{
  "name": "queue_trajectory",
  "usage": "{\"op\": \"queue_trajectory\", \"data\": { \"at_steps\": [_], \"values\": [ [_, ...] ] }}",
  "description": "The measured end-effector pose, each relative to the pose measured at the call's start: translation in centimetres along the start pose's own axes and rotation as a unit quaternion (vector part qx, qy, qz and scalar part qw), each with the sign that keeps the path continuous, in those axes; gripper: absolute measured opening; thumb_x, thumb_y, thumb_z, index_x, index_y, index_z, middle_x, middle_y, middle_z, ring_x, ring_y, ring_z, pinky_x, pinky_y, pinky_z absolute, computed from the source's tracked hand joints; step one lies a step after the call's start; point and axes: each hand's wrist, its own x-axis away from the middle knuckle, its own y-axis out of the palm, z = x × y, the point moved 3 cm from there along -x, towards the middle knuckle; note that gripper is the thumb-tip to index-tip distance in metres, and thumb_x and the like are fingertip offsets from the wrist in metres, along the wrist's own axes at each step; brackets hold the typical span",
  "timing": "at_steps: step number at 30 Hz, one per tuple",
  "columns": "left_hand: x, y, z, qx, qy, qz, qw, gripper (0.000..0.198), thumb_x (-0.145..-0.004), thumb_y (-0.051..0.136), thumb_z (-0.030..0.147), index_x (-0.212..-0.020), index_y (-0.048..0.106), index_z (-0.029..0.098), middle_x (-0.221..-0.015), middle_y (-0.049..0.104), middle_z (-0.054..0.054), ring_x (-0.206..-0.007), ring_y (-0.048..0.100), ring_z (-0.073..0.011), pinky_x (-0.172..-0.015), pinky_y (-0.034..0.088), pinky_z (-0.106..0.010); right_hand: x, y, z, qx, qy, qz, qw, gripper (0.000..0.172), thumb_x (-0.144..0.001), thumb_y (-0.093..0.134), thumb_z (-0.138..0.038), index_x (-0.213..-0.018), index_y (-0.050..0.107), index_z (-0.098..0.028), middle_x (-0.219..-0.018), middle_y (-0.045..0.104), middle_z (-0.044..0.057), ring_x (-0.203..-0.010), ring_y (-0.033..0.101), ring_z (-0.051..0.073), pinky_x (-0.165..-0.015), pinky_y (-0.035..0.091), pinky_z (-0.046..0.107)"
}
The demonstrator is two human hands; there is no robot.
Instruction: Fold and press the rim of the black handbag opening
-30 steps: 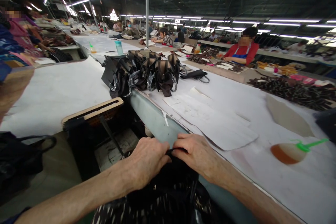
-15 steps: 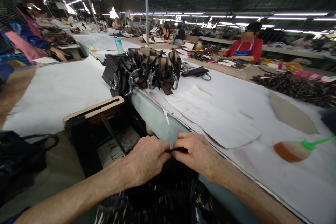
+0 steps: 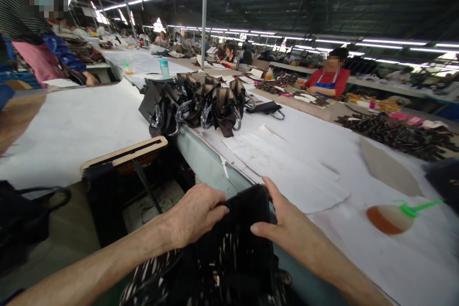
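Note:
A black fabric piece point(image 3: 244, 229), part of a dark patterned bundle in my lap, is stretched between my hands. My left hand point(image 3: 195, 213) grips its left edge with curled fingers. My right hand point(image 3: 283, 222) presses on its right side, thumb and fingers spread along the cloth. Both hands sit just in front of the edge of the long white-covered table point(image 3: 322, 153).
A cluster of folded dark umbrellas point(image 3: 201, 103) lies further up the table. A bottle with a green nozzle point(image 3: 398, 213) lies at right. A wooden stand point(image 3: 125, 153) and a black bag point(image 3: 25, 215) are at left. People work at neighbouring tables; one stands at far left.
My hands were pinched close together on the cloth's top edge; now they have moved apart, and the black fabric is pulled up and spread between them.

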Motion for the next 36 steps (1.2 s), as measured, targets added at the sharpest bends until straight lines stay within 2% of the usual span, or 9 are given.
{"op": "queue_trajectory", "data": {
  "at_steps": [2, 4, 9, 13, 18, 24, 29, 33, 36],
  "values": [
    [0.1, -0.3, 0.2, -0.003, 0.0, 0.003, 1.0, 0.025, -0.08, 0.042, 0.024, -0.057, 0.047, 0.015, -0.052, 0.044, 0.002, -0.048, 0.037, -0.0086, -0.046, 0.025, -0.02, -0.5, 0.0, 0.8, -0.067, -0.017, -0.068, 0.995, 0.073, -0.068, 0.053, -0.018, -0.134, 0.024, -0.023, -0.114, 0.056, 0.006, -0.102, 0.052, 0.023, -0.087, 0.041, 0.036],
    [0.1, -0.4, 0.3, -0.008, -0.004, 0.003, 1.0, 0.025, -0.079, 0.042, 0.023, -0.057, 0.047, 0.016, -0.051, 0.043, 0.002, -0.048, 0.037, -0.0087, -0.047, 0.024, -0.02, -1.2, -0.1, 1.2, -0.113, -0.044, -0.106, 0.987, 0.062, -0.063, 0.046, -0.009, -0.123, 0.04, -0.023, -0.092, 0.062, -0.001, -0.085, 0.056, 0.018, -0.074, 0.043, 0.028],
    [0.0, -0.7, 0.1, -0.01, -0.011, 0.009, 1.0, 0.023, -0.078, 0.041, 0.022, -0.06, 0.053, 0.015, -0.052, 0.046, 0.002, -0.05, 0.038, -0.0096, -0.048, 0.024, -0.021, -1.9, -0.4, 1.4, -0.125, -0.059, -0.095, 0.986, 0.038, -0.063, 0.036, -0.008, -0.091, 0.058, -0.021, -0.067, 0.056, -0.004, -0.06, 0.052, 0.013, -0.05, 0.035, 0.02],
    [-0.2, -0.7, -0.4, 0.003, -0.01, 0.008, 1.0, 0.022, -0.076, 0.04, 0.02, -0.064, 0.059, 0.015, -0.054, 0.048, 0.002, -0.051, 0.039, -0.0101, -0.048, 0.026, -0.02, -0.9, -1.2, 1.2, -0.057, -0.064, -0.106, 0.991, 0.034, -0.062, 0.034, -0.006, -0.078, 0.06, -0.022, -0.068, 0.058, -0.004, -0.067, 0.055, 0.014, -0.055, 0.037, 0.02],
    [-1.2, 0.9, -1.0, 0.036, 0.014, 0.013, 0.999, 0.02, -0.071, 0.041, 0.016, -0.069, 0.061, 0.016, -0.06, 0.053, 0.001, -0.057, 0.045, -0.0111, -0.053, 0.031, -0.02, -0.1, -1.1, 1.6, 0.011, -0.061, -0.137, 0.989, 0.031, -0.063, 0.036, -0.004, -0.075, 0.057, -0.023, -0.068, 0.058, -0.004, -0.066, 0.055, 0.014, -0.056, 0.037, 0.021],
    [-1.8, 2.6, -1.6, 0.168, -0.035, -0.037, 0.984, 0.024, -0.073, 0.039, 0.02, -0.073, 0.061, 0.013, -0.059, 0.053, 0.002, -0.051, 0.044, -0.0105, -0.044, 0.027, -0.02, -0.6, 0.0, 1.0, 0.187, -0.058, -0.025, 0.98, 0.011, -0.074, 0.049, -0.013, -0.082, 0.053, -0.02, -0.083, 0.059, 0.004, -0.08, 0.054, 0.021, -0.068, 0.04, 0.031],
    [-1.5, 2.7, -1.6, 0.189, -0.021, -0.024, 0.981, 0.023, -0.072, 0.04, 0.019, -0.072, 0.062, 0.012, -0.059, 0.052, 0.002, -0.053, 0.042, -0.0101, -0.046, 0.027, -0.02, -1.4, 1.0, -1.4, 0.186, -0.131, 0.023, 0.973, 0.019, -0.076, 0.061, -0.022, -0.093, 0.054, -0.021, -0.098, 0.059, 0.004, -0.093, 0.052, 0.022, -0.079, 0.039, 0.034],
    [-1.5, 2.6, -1.2, 0.192, 0.008, -0.01, 0.981, 0.02, -0.073, 0.041, 0.017, -0.068, 0.06, 0.013, -0.059, 0.05, 0.004, -0.055, 0.041, -0.0093, -0.048, 0.027, -0.019, -2.3, 2.1, -2.9, 0.195, -0.166, -0.002, 0.967, 0.005, -0.079, 0.06, -0.025, -0.081, 0.057, -0.022, -0.082, 0.061, 0.0, -0.081, 0.056, 0.018, -0.073, 0.039, 0.03],
    [-1.5, 2.4, -1.0, 0.189, 0.019, 0.002, 0.982, 0.018, -0.072, 0.041, 0.014, -0.067, 0.058, 0.014, -0.059, 0.048, 0.004, -0.056, 0.04, -0.009, -0.049, 0.027, -0.019, -2.7, 2.7, -3.2, 0.219, -0.174, 0.001, 0.96, 0.007, -0.081, 0.057, -0.024, -0.075, 0.057, -0.021, -0.075, 0.06, -0.001, -0.075, 0.055, 0.018, -0.07, 0.039, 0.031]
  ]
}}
